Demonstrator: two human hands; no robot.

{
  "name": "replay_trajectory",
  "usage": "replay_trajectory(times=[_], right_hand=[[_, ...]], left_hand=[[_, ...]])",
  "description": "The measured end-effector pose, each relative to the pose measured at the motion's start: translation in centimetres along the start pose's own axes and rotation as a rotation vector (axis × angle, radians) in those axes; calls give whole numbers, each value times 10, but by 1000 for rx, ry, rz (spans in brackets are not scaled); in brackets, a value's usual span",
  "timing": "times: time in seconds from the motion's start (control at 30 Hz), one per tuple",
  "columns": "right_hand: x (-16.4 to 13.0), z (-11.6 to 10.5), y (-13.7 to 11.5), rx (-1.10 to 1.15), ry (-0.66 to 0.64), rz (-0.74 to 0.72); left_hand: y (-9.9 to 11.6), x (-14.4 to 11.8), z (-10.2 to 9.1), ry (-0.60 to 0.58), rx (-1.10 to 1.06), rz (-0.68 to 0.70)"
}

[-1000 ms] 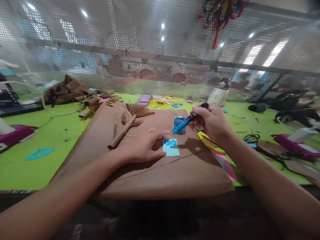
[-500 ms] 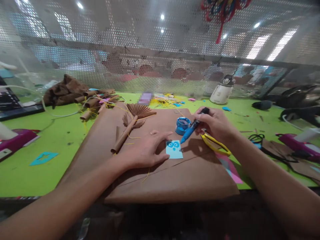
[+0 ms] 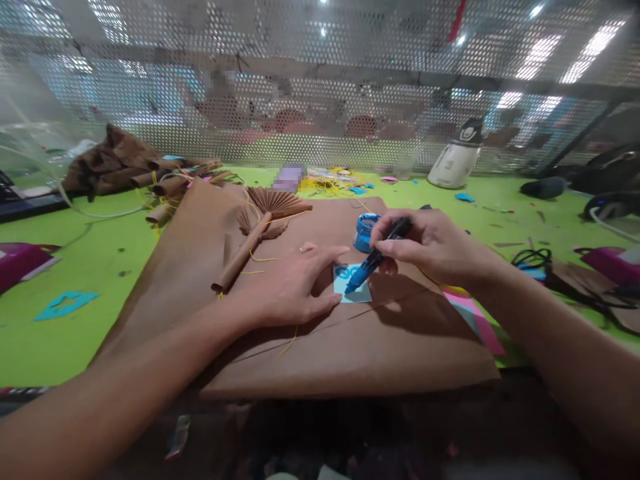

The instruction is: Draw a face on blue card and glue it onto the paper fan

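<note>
While a blue marker [image 3: 369, 265] is slanting down, a pale-blue note [image 3: 361, 294] is lying near frame centre

The right hand [image 3: 420, 245] is gripping the blue marker, its tip pointing onto the pale-blue note. The left hand [image 3: 295, 290] is resting open, thumb at the note's left edge. Higher in the frame, a blue jar [image 3: 363, 235] is standing on brown paper [image 3: 320, 363], which is covering the table's [image 3: 40, 350] middle.

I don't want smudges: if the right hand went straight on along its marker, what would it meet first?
Most likely the light-blue paper: the marker in the right hand points down at it. Depth leaves unclear whether the tip already touches.
</note>
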State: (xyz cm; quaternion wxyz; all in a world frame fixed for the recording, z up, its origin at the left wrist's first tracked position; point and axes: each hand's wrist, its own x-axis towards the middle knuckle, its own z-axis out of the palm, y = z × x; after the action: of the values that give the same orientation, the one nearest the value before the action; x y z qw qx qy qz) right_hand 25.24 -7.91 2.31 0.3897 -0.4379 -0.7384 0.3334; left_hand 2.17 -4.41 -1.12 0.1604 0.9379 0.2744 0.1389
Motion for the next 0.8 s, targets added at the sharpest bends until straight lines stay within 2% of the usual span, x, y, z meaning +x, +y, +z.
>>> replay_trajectory(times=[0.23,0.8], right_hand=[[-2,-3,-1,-40,25,-11],[-5,-2,-1,-31,-12,-6]], left_hand=[[2,1,-1,0,-15,-18],[3,2,-3,-22,-4,-3]])
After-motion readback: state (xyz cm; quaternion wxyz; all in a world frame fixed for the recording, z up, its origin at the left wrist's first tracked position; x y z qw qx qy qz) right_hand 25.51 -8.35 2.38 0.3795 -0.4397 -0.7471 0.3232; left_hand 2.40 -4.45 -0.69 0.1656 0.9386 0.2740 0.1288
